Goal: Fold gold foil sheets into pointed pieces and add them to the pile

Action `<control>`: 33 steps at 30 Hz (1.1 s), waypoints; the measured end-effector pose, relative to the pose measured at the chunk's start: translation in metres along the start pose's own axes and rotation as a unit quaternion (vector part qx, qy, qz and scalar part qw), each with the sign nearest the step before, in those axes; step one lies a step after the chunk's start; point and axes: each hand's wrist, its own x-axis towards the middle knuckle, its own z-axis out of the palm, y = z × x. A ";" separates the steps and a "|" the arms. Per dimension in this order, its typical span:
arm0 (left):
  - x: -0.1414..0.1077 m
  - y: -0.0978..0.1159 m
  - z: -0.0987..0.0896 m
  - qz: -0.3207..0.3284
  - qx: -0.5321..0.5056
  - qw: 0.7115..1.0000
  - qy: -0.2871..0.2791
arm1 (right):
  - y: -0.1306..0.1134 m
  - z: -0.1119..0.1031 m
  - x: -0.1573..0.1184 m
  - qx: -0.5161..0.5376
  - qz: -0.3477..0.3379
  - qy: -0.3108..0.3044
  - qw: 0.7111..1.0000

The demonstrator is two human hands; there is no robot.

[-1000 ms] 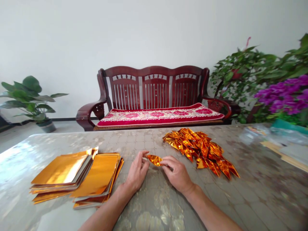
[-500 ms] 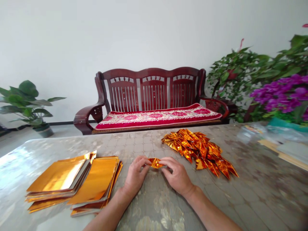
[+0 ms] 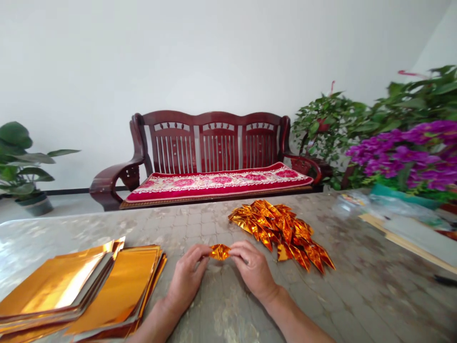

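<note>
A small folded gold foil paper piece (image 3: pixel 220 252) is held level just above the table (image 3: pixel 221 305), one end in each hand. My left hand (image 3: pixel 190 269) pinches its left end between thumb and fingers. At the opposite end, my right hand (image 3: pixel 253 267) has its fingers closed on the tip. The fingertips cover both ends of the piece. To the right of my hands lies a heap of pointed, folded gold foil pieces (image 3: pixel 276 226). Left of my left hand are two stacks of flat gold foil sheets, a wider stack (image 3: pixel 50 281) and a narrower stack (image 3: pixel 119 286).
Behind the table stands a dark red wooden bench (image 3: pixel 217 143) with a red patterned cushion (image 3: pixel 221 183). Purple flowers (image 3: pixel 410 152), plastic bags (image 3: pixel 400 209) and a pale flat board (image 3: pixel 417 238) are at the right. A potted plant (image 3: pixel 24 166) stands on the floor at left.
The camera view has turned to the right and tilted up slightly, so the scene sits further left and lower. Both hands still hold the folded foil piece, which shows broader now.
</note>
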 end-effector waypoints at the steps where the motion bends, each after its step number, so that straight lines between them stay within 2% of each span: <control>1: -0.001 -0.001 0.000 -0.004 0.006 1.000 0.004 | 0.001 -0.001 0.001 -0.008 -0.003 0.008 1.000; 7: -0.003 -0.007 0.001 -0.068 0.080 0.992 0.070 | 0.013 -0.020 0.013 -0.088 -0.005 0.078 0.993; 13: -0.002 -0.010 0.002 -0.088 0.099 0.989 0.062 | 0.040 -0.055 0.024 -0.252 0.020 0.137 0.958; 18: -0.003 -0.014 0.004 -0.094 0.103 0.989 0.039 | 0.062 -0.077 0.021 -0.361 0.051 0.129 0.922; 24: -0.004 -0.015 0.004 -0.102 0.104 0.989 -0.013 | 0.075 -0.081 0.015 -0.409 0.061 0.119 0.903; 28: -0.004 -0.014 0.004 -0.094 0.100 0.990 -0.026 | 0.072 -0.081 0.016 -0.426 0.071 0.110 0.895; 33: -0.004 -0.015 0.004 -0.049 0.093 0.994 -0.025 | 0.064 -0.079 0.019 -0.434 0.076 0.092 0.893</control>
